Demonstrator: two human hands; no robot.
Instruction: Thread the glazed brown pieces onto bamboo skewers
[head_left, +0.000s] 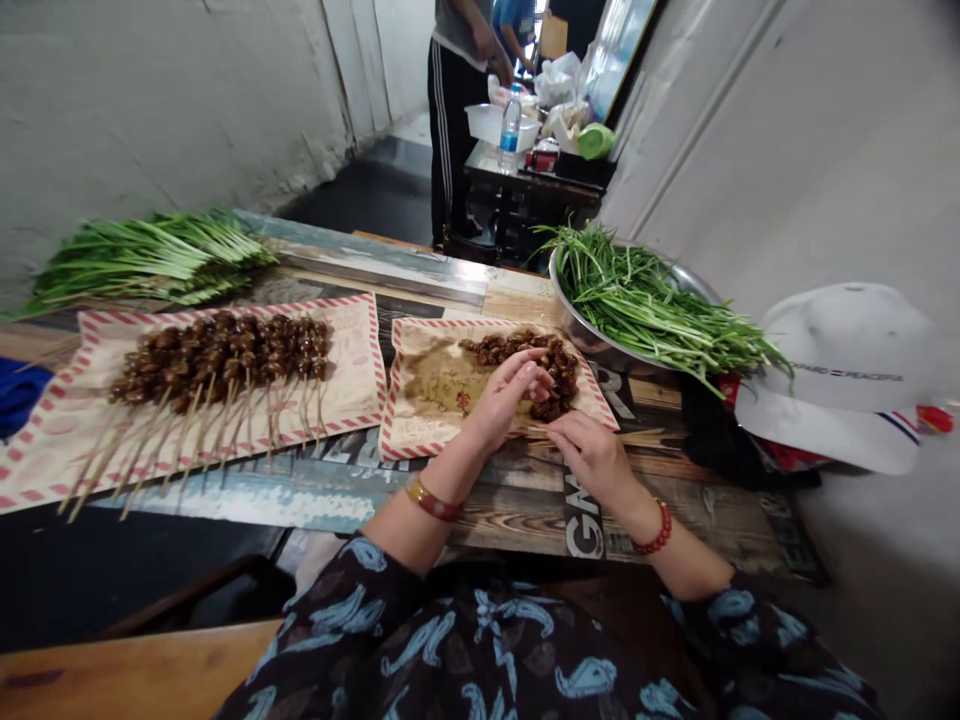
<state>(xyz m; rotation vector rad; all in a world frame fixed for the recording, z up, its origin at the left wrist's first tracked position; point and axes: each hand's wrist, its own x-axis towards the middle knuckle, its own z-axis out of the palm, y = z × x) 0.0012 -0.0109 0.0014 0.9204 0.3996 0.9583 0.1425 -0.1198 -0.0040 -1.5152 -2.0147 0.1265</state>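
Observation:
My left hand is over the right-hand sheet of paper, its fingers curled and close together beside a pile of glossy brown food pieces. Whatever its fingertips hold is too small to make out. Just to the right and nearer me, my right hand pinches what looks like a thin wooden skewer at the paper's near edge. More bare skewers lie on the table beyond that hand. Loaded skewers of the same brown pieces rest in a row on the left sheet.
A metal bowl heaped with green chives stands at back right, near a white cap. Another bundle of greens lies at back left. Past the table, a person stands by a cluttered side table.

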